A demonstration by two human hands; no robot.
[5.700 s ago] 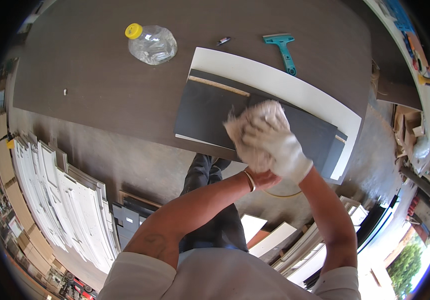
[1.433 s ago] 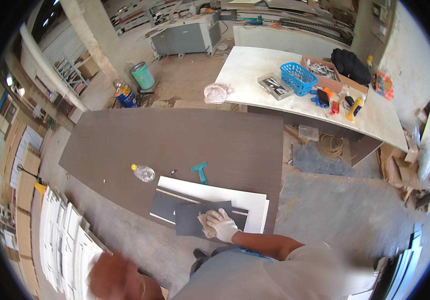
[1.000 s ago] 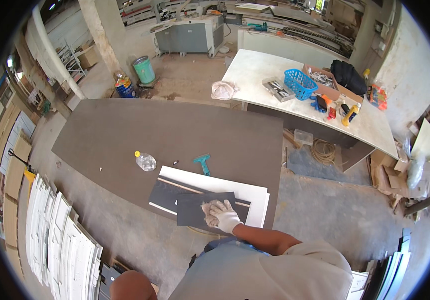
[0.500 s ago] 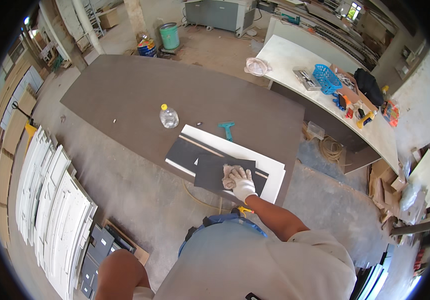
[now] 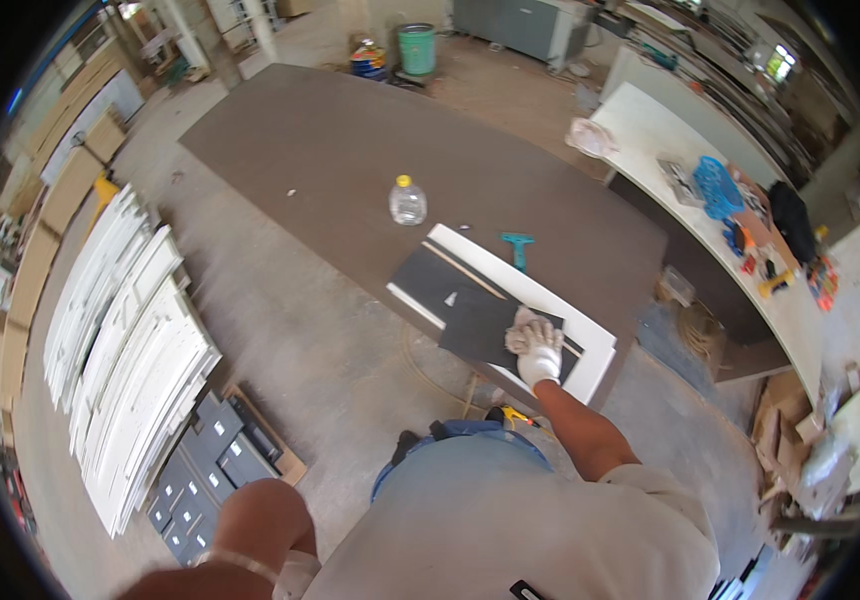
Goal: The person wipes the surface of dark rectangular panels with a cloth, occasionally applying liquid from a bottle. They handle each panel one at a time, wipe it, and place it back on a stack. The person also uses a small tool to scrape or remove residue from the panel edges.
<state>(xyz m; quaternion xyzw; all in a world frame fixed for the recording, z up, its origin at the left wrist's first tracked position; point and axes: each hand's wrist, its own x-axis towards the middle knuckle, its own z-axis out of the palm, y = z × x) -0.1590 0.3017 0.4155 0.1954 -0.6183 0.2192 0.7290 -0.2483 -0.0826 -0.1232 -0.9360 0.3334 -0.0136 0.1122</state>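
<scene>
My right hand (image 5: 538,352), in a white work glove, presses a crumpled pinkish rag (image 5: 522,328) down on a dark grey panel (image 5: 472,328). The fingers curve over the rag. That panel lies at an angle across a longer dark panel (image 5: 432,278) with a pale strip along it. Beneath both is a white board (image 5: 590,352), at the near edge of a brown tabletop (image 5: 350,140). My left arm (image 5: 265,515) is bent at the lower left, and its hand is out of the picture.
A clear bottle with a yellow cap (image 5: 408,203) and a teal scraper (image 5: 518,248) are on the tabletop. On the right, a white bench (image 5: 650,130) carries a blue basket (image 5: 718,188) and tools. White panels (image 5: 140,370) and dark grey pieces (image 5: 212,455) are stacked at left.
The view has swung left, so the table and bench appear farther right. My right hand still presses the rag on the panel. My left arm shows farther into the picture.
</scene>
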